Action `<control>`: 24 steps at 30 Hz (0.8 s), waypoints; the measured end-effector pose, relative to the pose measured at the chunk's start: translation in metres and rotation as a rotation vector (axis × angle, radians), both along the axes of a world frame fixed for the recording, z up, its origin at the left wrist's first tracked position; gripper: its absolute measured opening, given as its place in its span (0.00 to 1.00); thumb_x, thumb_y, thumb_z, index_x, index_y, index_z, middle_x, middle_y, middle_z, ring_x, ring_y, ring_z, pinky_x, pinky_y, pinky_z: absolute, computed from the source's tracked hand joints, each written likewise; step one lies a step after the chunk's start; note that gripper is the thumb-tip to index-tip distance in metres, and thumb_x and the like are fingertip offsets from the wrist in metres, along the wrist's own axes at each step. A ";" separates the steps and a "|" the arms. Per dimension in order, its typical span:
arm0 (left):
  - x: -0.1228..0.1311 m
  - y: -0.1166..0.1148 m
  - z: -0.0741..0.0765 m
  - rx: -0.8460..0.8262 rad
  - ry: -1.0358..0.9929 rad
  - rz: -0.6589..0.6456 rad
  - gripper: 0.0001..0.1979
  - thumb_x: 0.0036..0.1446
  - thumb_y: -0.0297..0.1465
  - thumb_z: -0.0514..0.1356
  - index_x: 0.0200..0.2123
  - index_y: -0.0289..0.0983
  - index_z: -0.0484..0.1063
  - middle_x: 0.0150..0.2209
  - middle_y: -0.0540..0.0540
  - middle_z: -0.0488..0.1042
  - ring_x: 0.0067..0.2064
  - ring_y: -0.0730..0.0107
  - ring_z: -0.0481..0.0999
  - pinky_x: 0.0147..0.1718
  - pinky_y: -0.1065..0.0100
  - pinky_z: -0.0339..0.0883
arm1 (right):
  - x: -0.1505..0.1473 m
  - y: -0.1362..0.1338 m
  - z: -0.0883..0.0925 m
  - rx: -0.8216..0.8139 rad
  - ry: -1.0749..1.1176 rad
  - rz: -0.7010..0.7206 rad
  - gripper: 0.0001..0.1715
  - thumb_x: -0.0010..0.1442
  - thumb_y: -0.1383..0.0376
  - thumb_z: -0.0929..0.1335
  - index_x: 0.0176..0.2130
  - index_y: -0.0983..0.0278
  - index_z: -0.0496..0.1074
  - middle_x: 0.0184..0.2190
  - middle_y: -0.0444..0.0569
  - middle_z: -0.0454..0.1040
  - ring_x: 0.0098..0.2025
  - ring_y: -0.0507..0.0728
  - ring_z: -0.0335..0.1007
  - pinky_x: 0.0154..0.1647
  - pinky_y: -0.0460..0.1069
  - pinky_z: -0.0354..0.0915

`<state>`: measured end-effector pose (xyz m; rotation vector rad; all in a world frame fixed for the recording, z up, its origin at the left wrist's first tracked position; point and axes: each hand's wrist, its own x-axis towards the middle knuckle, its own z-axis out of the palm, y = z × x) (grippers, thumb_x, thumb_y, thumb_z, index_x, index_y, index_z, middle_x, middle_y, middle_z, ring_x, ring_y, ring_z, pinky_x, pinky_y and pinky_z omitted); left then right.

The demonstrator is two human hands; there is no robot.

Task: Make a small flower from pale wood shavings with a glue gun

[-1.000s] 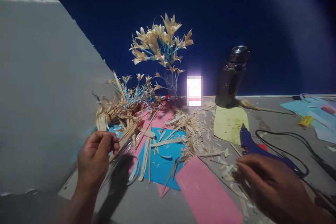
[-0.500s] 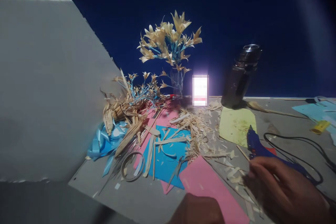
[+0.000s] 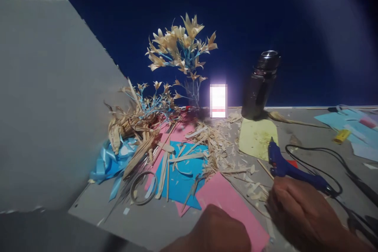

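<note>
My right hand (image 3: 304,210) is closed at the lower right, its fingers pinched at the lower end of a thin tan stick (image 3: 265,168). The stick slants up and left, beside a blue glue gun (image 3: 286,165) lying on the table. The glue gun's nozzle points at a yellow paper (image 3: 256,138). Low in the middle, my left hand (image 3: 220,230) is curled over a pink sheet (image 3: 227,201), knuckles up. Its fingertips are hidden, so I cannot make out what it holds. Tan shavings (image 3: 218,138) lie in front of both hands.
A vase of dried-husk flowers (image 3: 183,43), a glowing blurred screen (image 3: 218,100) and a dark flask (image 3: 260,86) stand at the back. Blue ribbon (image 3: 110,161), a tape ring (image 3: 143,188) and husks (image 3: 132,126) lie left. A black cord (image 3: 321,150) loops right.
The whole scene has shifted left as my head turned slightly right. My left hand shows a little more from below. My right hand stays closed beside the glue gun.
</note>
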<state>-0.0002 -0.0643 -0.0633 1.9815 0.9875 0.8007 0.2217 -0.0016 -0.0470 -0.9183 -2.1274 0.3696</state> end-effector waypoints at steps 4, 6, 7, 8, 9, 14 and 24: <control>-0.021 -0.005 0.024 0.087 -0.131 0.108 0.16 0.64 0.43 0.58 0.35 0.38 0.78 0.29 0.38 0.80 0.31 0.64 0.78 0.30 0.67 0.69 | -0.002 0.000 0.005 -0.034 0.008 0.009 0.19 0.70 0.66 0.61 0.27 0.59 0.66 0.19 0.43 0.71 0.19 0.53 0.67 0.21 0.47 0.61; -0.021 -0.005 0.023 0.133 -0.168 0.040 0.14 0.67 0.35 0.55 0.44 0.36 0.78 0.33 0.36 0.83 0.36 0.62 0.81 0.34 0.67 0.72 | -0.002 0.000 0.004 -0.018 0.004 0.013 0.12 0.69 0.67 0.62 0.34 0.60 0.70 0.22 0.43 0.75 0.20 0.53 0.71 0.22 0.47 0.63; -0.018 -0.005 0.020 0.144 -0.150 -0.013 0.14 0.68 0.34 0.53 0.44 0.36 0.78 0.33 0.37 0.83 0.35 0.63 0.81 0.34 0.68 0.72 | -0.002 0.000 0.003 -0.006 -0.007 0.031 0.09 0.69 0.68 0.63 0.37 0.61 0.71 0.23 0.43 0.76 0.21 0.53 0.72 0.23 0.46 0.64; -0.014 -0.004 0.015 0.146 -0.109 -0.061 0.13 0.68 0.33 0.54 0.42 0.38 0.79 0.31 0.39 0.83 0.32 0.65 0.81 0.31 0.69 0.71 | -0.001 0.001 0.000 0.010 -0.021 0.052 0.08 0.68 0.69 0.63 0.39 0.61 0.71 0.25 0.44 0.77 0.23 0.53 0.73 0.25 0.46 0.64; -0.009 -0.004 0.010 0.148 -0.061 -0.094 0.12 0.67 0.35 0.56 0.39 0.39 0.79 0.28 0.42 0.83 0.29 0.66 0.80 0.28 0.70 0.69 | 0.000 0.001 -0.002 0.032 -0.034 0.069 0.08 0.68 0.70 0.62 0.40 0.61 0.71 0.25 0.44 0.77 0.24 0.53 0.73 0.26 0.47 0.65; -0.018 -0.014 0.011 0.175 0.086 -0.021 0.11 0.66 0.33 0.56 0.43 0.42 0.79 0.27 0.45 0.82 0.27 0.65 0.80 0.30 0.69 0.71 | 0.003 0.001 -0.008 0.130 -0.073 0.073 0.14 0.68 0.72 0.60 0.32 0.60 0.65 0.23 0.44 0.71 0.22 0.53 0.66 0.26 0.49 0.61; -0.198 -0.032 0.036 -0.014 0.822 0.681 0.15 0.56 0.47 0.61 0.33 0.44 0.79 0.34 0.42 0.81 0.36 0.50 0.80 0.36 0.56 0.72 | -0.004 0.004 0.000 0.057 0.026 0.124 0.10 0.69 0.73 0.62 0.43 0.64 0.70 0.30 0.48 0.79 0.29 0.54 0.75 0.32 0.47 0.66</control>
